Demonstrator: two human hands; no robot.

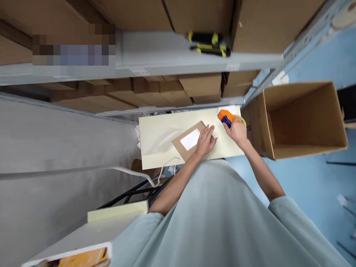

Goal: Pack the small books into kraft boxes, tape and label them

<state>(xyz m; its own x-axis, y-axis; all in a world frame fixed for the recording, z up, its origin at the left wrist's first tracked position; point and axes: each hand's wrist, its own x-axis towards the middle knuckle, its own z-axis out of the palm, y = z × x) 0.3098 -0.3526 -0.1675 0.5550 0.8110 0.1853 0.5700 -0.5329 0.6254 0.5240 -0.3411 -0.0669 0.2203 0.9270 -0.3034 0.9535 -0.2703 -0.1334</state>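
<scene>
My left hand (205,141) lies flat with fingers spread on a small brown parcel (185,144) that bears a white label (190,139). The parcel rests on a pale yellow tabletop (158,141). My right hand (237,130) is closed around an orange and blue tape dispenser (226,117) at the table's far right corner, just beyond the parcel.
An open, empty cardboard box (303,118) stands on the blue floor right of the table. Grey shelves (172,59) hold brown cartons above; black and yellow tools (208,44) lie on the upper shelf. A white cable (139,174) hangs at the table's near edge.
</scene>
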